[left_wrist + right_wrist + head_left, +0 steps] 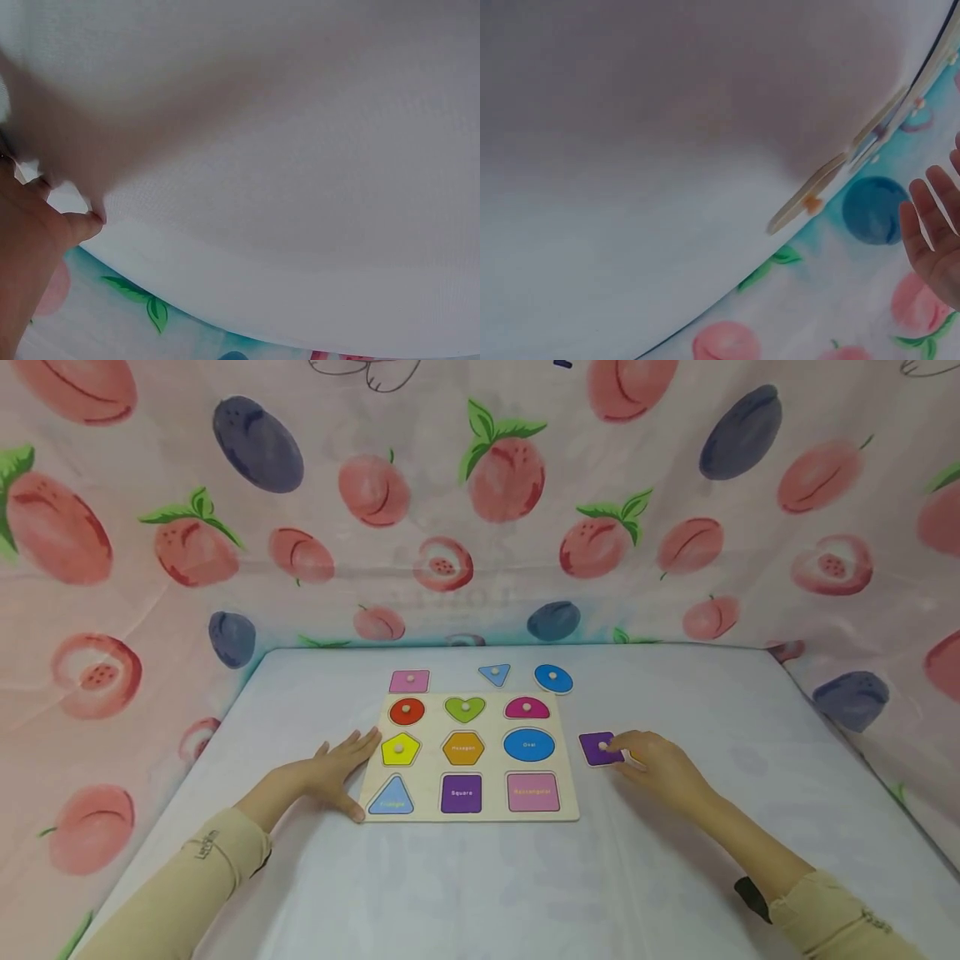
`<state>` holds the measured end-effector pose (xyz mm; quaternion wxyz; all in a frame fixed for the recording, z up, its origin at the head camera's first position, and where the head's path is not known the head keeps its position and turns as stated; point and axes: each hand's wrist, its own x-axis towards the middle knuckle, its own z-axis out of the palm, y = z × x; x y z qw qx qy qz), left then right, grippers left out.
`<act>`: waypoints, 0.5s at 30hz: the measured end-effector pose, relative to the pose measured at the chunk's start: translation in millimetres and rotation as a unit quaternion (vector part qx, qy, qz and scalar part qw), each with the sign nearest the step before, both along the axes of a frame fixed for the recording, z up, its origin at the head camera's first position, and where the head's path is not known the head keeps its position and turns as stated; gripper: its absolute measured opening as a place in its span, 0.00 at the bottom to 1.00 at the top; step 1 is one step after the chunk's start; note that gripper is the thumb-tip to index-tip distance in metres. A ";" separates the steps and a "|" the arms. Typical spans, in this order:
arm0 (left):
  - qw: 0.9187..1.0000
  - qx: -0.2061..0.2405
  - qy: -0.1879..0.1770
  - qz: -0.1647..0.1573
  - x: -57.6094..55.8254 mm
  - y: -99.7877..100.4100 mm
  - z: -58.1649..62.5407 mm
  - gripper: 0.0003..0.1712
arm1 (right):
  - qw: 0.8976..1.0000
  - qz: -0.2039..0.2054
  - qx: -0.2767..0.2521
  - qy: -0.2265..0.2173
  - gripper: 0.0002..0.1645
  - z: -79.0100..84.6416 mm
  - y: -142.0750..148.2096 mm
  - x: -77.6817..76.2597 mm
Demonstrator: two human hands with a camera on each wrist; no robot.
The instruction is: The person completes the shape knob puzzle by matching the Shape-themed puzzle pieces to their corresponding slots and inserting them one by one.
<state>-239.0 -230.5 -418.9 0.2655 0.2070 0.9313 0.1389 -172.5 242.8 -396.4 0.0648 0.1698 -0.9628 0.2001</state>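
Purple square piece with a pale round knob (597, 748) sits just off the right edge of the pale wooden shape-puzzle board (567, 806), no real long axis, slightly turned. Right hand (663, 768) is by far the nearer; the piece lies directly left of it, at the fingertips. Head view puts the fingertips over the knob; right wrist view shows fingers parted. Cannot tell if they have hold of the knob or only hover over it. An orange-faced piece (636, 757) shows just right of the square, mostly behind the hand.

Key relation: matching purple "Square" recess (461, 793) is left of the piece and nearer the person, middle of the bottom row.

Board holds knobbed red circle (407, 712), green heart (464, 710), magenta half-circle (527, 708), yellow pentagon (400, 749). Other five recesses show printed faces, no knobs.

Left hand (337, 777) has straight, spread fingers at the board's left edge, thumb by the lower corner, gripping nothing visible.

Beyond the board on the white tabletop (487, 893): pink rectangle (409, 682), light-blue triangle (495, 675), blue oval (553, 679).
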 end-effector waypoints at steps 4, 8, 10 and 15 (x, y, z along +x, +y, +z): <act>1.000 -0.001 0.002 -0.002 0.0 1.4 0.6 0.75 | 1.000 -0.009 -0.002 -0.007 0.14 -3.0 13.6 -3.4; 1.000 -0.002 0.003 -0.004 0.1 1.8 0.3 0.75 | 1.000 -0.017 -0.016 -0.008 0.11 -6.6 26.5 -7.7; 1.000 -0.002 0.005 -0.005 0.3 1.8 0.2 0.75 | 0.999 -0.022 -0.027 -0.012 0.10 -7.9 32.7 -11.2; 1.000 -0.001 0.009 -0.007 0.4 1.5 -0.3 0.75 | 0.997 -0.053 -0.030 -0.043 0.12 -9.9 45.8 -18.3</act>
